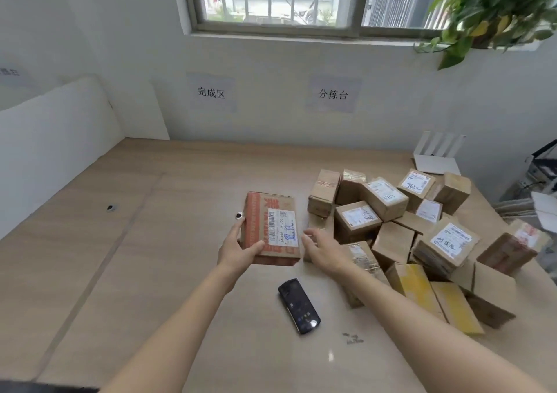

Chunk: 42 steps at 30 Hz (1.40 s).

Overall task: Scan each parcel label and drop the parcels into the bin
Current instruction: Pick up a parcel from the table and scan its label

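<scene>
1. Through the head camera I saw a pale wooden bench (168,242) set against a white wall, under a barred window.
2. My left hand (241,249) held one parcel (272,226), a flat brown box with orange print, with the thumb curled over its near edge and the fingers along its left side. Its white label (282,226) faced up toward me.
3. My right hand (324,249) hung just right of that parcel with fingers loosely spread, holding nothing; I could not tell whether it touched the box.
4. The black handheld scanner (298,305) lay on the bench close in front of me, between my forearms, in neither hand.
5. A pile of parcels (401,226) sat heaped on the right half of the bench, several with labels up, and two yellow ones at its near edge.
6. No bin showed in view. A white panel (57,145) rose at the left edge of the bench; whether the bin sat behind it I could not tell.
7. I judged the task to be at an early or middle stage: the held parcel looked ready for scanning, and the whole pile remained.
8. For moving, the left and middle of the bench lay open, apart from two small round dark fittings (111,208). The right side was crowded up to the bench edge.
</scene>
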Available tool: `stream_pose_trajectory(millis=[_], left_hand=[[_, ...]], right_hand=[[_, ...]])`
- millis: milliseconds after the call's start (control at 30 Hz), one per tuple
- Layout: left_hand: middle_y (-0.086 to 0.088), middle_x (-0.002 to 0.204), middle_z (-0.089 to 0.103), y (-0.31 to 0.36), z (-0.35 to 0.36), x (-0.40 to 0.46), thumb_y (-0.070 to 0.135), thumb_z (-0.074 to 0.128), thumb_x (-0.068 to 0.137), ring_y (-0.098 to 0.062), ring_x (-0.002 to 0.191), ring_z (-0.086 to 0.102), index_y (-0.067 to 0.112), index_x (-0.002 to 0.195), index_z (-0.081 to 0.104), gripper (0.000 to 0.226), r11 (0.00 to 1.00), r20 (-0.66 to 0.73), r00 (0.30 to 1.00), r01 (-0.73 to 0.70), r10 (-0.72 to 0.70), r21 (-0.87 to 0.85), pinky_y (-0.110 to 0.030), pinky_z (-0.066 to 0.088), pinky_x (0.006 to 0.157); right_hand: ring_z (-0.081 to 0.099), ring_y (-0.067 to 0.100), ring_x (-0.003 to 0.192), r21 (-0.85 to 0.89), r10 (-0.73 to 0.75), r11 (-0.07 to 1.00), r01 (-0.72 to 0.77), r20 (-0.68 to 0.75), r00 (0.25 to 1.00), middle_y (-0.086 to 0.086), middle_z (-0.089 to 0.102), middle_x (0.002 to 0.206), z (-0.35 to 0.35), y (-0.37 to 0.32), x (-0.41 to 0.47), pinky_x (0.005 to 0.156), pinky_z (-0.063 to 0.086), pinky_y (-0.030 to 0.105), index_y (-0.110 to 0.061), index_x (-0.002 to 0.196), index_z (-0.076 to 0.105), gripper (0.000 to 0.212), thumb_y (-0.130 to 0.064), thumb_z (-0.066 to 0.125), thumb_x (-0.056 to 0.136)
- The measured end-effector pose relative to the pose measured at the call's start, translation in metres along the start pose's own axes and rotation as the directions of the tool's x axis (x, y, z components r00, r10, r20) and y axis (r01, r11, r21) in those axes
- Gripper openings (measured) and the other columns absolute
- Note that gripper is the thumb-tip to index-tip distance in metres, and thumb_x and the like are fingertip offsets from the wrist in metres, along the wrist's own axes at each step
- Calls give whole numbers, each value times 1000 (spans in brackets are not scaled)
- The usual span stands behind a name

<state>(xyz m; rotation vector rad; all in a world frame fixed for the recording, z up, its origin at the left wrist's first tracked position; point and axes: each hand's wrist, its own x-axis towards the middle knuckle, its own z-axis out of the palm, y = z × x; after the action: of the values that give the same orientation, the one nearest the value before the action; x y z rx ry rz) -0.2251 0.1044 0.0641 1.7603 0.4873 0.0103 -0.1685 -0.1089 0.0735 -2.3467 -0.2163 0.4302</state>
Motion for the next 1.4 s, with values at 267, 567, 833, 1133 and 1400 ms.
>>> stream_pose_trajectory(millis=[267, 567, 833, 1133, 1400], left_hand=[[7, 113, 66, -73, 18, 53, 18, 75, 87, -13, 105, 65, 46, 144, 38, 73, 993, -18, 993, 113, -113, 32, -30, 53, 92], [10, 118, 66, -148, 14, 86, 21, 78, 85, -10, 111, 61, 44, 147, 39, 77, 981, -59, 980, 194, -192, 25, -24, 50, 88], [10, 122, 67, -192, 5, 101, 26, 80, 81, -14, 112, 64, 49, 143, 41, 77, 973, -22, 974, 228, -227, 31, -41, 53, 100], [5, 124, 66, -211, 5, 100, 22, 80, 83, -16, 113, 64, 46, 144, 42, 75, 973, 12, 973, 229, -229, 29, -42, 53, 99], [12, 119, 67, -165, -9, 97, 19, 79, 84, -11, 111, 63, 40, 146, 42, 75, 989, -5, 990, 140, -140, 56, -27, 51, 92]], right_hand=[[41, 19, 146, -291, 143, 953, -79, 203, 969, -5, 39, 162, 66, 95, 59, 114, 41, 41, -23, 159, 32, 78, -56, 61, 94], [52, 20, 129, -478, 291, 864, -156, 224, 930, -4, 52, 138, 140, 147, 84, 95, 48, 37, -25, 139, 45, 85, -67, 78, 72], [45, 20, 133, -442, 379, 844, -305, 87, 921, -3, 42, 140, 196, 169, 81, 97, 44, 39, -23, 149, 29, 112, -72, 82, 63], [41, 26, 128, -376, 378, 857, -353, -8, 926, 3, 39, 132, 214, 177, 80, 93, 47, 43, -20, 147, 27, 93, -42, 83, 77], [43, 25, 118, -393, 325, 868, -303, -11, 946, 1, 34, 119, 163, 161, 73, 89, 49, 43, -23, 141, 34, 82, -27, 76, 71]])
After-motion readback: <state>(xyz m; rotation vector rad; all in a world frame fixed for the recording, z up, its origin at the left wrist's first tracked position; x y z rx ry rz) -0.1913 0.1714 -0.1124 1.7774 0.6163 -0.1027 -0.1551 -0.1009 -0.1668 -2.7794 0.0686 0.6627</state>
